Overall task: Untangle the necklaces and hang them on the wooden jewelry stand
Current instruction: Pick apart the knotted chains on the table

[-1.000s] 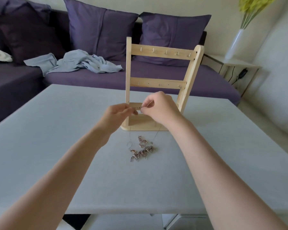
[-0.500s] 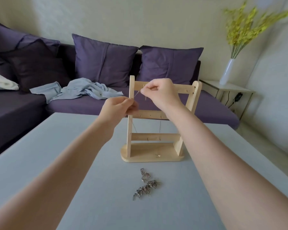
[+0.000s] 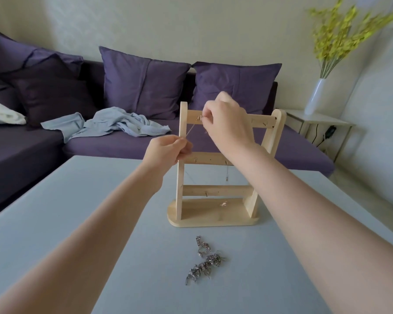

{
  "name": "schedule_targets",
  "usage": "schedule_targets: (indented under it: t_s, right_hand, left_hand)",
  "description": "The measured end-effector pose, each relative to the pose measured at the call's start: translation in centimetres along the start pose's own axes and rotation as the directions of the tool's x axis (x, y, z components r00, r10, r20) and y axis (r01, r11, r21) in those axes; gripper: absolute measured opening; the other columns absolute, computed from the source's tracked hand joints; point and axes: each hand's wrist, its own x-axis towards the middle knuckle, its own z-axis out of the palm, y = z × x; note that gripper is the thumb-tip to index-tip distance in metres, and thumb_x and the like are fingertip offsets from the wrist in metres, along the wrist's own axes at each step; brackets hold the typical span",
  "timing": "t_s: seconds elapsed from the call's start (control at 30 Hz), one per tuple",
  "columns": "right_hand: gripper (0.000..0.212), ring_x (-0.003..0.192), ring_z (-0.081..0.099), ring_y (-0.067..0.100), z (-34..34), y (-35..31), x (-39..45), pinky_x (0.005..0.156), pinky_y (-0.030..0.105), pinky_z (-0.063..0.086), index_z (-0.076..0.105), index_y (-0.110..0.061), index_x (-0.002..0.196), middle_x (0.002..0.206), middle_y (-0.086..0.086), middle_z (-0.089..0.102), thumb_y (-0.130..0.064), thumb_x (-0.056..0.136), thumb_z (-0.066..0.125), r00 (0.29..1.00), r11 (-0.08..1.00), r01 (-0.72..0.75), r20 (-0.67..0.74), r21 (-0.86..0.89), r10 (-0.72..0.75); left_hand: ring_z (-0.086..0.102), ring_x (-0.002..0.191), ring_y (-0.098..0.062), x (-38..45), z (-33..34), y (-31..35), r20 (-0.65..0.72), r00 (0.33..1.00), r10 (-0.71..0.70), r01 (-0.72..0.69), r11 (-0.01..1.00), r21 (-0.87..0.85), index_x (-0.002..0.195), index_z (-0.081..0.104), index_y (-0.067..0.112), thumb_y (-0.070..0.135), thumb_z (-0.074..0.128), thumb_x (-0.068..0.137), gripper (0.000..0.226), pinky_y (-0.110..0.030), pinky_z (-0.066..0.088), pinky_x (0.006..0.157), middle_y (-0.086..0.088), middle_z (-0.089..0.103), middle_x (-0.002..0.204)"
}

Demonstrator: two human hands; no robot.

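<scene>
A wooden jewelry stand [image 3: 213,217] with three hooked crossbars stands on the pale table [image 3: 77,223]. A thin necklace chain [image 3: 190,131] runs between my two hands. My right hand [image 3: 227,125] pinches one end of it at a hook on the left of the top bar. My left hand [image 3: 168,150] pinches the chain lower down, beside the stand's left post. The chain's lower loop hangs behind the bars, and a small pendant [image 3: 223,203] rests on the stand's base. A chunky silver necklace [image 3: 203,261] lies in a heap on the table in front of the stand.
A purple sofa [image 3: 123,141] with cushions stands behind the table, with a light blue cloth [image 3: 114,125] and a white cloth [image 3: 0,114] on it. At the right is a side table [image 3: 322,120] with a white vase [image 3: 313,97] of yellow flowers.
Both hands have lifted the thin chain from near the stand's base up to the top bar. The right hand now reaches a top-bar hook. The view has tilted upward.
</scene>
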Motion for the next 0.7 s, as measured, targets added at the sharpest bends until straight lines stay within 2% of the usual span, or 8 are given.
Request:
schedule_targets:
  t_s: [0.1,0.2,0.33,0.4,0.47,0.57,0.63,0.7]
  right_hand:
    - [0.01,0.064,0.055,0.027,0.6,0.6,-1.4,0.051,0.036,0.046,0.062,-0.003,0.093,0.102,0.01,0.05,-0.01,0.09,0.057,0.993,0.996,0.083,-0.086,0.025,-0.08]
    - [0.019,0.06,0.05,0.019,1.4,1.1,-3.0,0.042,0.025,0.04,0.06,-0.002,0.099,0.106,0.016,0.051,-0.004,0.081,0.066,0.98,0.993,0.11,-0.17,0.043,-0.101]
    - [0.014,0.064,0.053,0.019,1.7,1.3,-4.4,0.048,0.028,0.044,0.06,0.0,0.096,0.103,0.016,0.055,0.002,0.082,0.061,0.967,0.98,0.11,-0.245,0.165,-0.067]
    - [0.006,0.068,0.056,0.021,2.1,1.6,-5.2,0.059,0.038,0.05,0.062,0.0,0.087,0.089,0.009,0.061,0.0,0.086,0.057,0.987,0.953,0.035,-0.157,0.302,0.014]
    - [0.012,0.066,0.06,0.021,2.5,1.9,-6.2,0.063,0.039,0.051,0.066,-0.004,0.082,0.074,0.004,0.065,-0.005,0.088,0.056,0.992,0.929,-0.098,-0.039,0.357,0.119]
    - [0.021,0.06,0.061,0.015,3.0,2.2,-7.3,0.061,0.029,0.05,0.07,-0.009,0.076,0.065,-0.001,0.067,-0.018,0.091,0.057,0.963,0.891,-0.264,0.157,0.37,0.22]
    - [0.024,0.055,0.053,0.006,3.4,2.4,-7.6,0.058,0.022,0.043,0.072,-0.009,0.076,0.067,-0.001,0.067,-0.02,0.092,0.058,0.934,0.855,-0.334,0.26,0.396,0.244]
    - [0.023,0.055,0.05,0.002,3.6,2.6,-7.8,0.053,0.011,0.036,0.073,-0.008,0.078,0.072,0.001,0.069,-0.019,0.091,0.058,0.911,0.837,-0.369,0.333,0.403,0.242]
  left_hand:
    - [0.053,0.049,0.002,0.0,0.0,-0.8,0.04,0.999,0.006,-0.01,0.997,0.083,0.07,0.067,0.018,0.012,0.051,0.093,0.029,-0.016,0.04,0.061,0.004,0.063,0.064]
    - [0.054,0.048,0.007,0.2,-0.1,-1.5,0.052,0.998,0.029,-0.035,0.993,0.115,0.072,0.068,0.019,0.013,0.052,0.092,0.026,-0.013,0.041,0.061,0.004,0.064,0.068]
    - [0.055,0.05,0.008,0.2,-0.2,-2.3,0.072,0.996,0.054,-0.064,0.986,0.152,0.079,0.07,0.014,0.011,0.053,0.093,0.022,-0.002,0.039,0.053,0.005,0.064,0.069]
    - [0.055,0.05,0.008,0.0,-0.4,-2.8,0.098,0.993,0.068,-0.087,0.976,0.202,0.077,0.069,0.016,0.011,0.053,0.093,0.023,-0.001,0.038,0.052,0.006,0.065,0.069]
    - [0.056,0.053,0.005,-0.1,-0.7,-3.4,0.119,0.99,0.069,-0.097,0.964,0.249,0.079,0.069,0.014,0.011,0.053,0.092,0.021,-0.001,0.037,0.052,0.005,0.066,0.07]
    - [0.062,0.068,-0.009,-0.3,-1.1,-4.4,0.142,0.989,0.039,-0.081,0.95,0.302,0.077,0.068,0.015,0.01,0.055,0.091,0.02,-0.006,0.042,0.06,0.003,0.066,0.072]
    - [0.064,0.076,-0.016,-0.2,-1.2,-5.1,0.152,0.988,0.016,-0.063,0.949,0.308,0.073,0.067,0.019,0.009,0.056,0.09,0.023,-0.019,0.049,0.076,0.003,0.067,0.072]
    - [0.065,0.077,-0.017,-0.2,-1.2,-5.6,0.155,0.988,0.007,-0.056,0.949,0.31,0.073,0.067,0.019,0.009,0.056,0.09,0.023,-0.023,0.048,0.079,0.004,0.067,0.072]
